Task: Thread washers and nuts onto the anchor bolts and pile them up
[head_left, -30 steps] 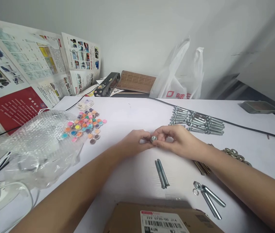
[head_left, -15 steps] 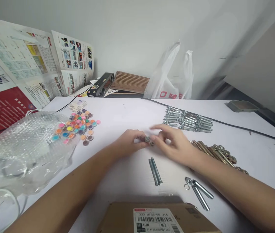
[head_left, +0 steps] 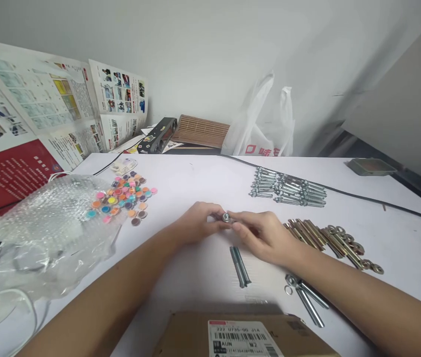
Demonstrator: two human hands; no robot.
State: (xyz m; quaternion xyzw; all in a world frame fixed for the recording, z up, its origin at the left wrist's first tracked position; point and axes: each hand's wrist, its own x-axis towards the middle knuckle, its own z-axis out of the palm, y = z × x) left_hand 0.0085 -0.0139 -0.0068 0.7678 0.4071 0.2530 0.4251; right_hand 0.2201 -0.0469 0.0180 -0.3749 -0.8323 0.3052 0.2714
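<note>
My left hand pinches a small silvery metal bolt, seen end-on with a round nut or sleeve at its tip. From the other side, my right hand is closed, its fingertips pressed against the end of that same bolt. Most of the shank is hidden by the fingers. Just below the hands lie two loose bolts side by side. Near my right forearm are a silvery nut, a thin washer and two metal sleeves.
Rows of silvery anchor bolts lie at the back right, brass-coloured sleeves and nuts nearer. Colourful discs and bubble wrap are at left. A cardboard box stands in front; a black cable crosses behind.
My right hand's raised fingers have come down and closed on the bolt's end. The small piece at its fingertips now meets the bolt or is hidden. The camera view has shifted slightly.
</note>
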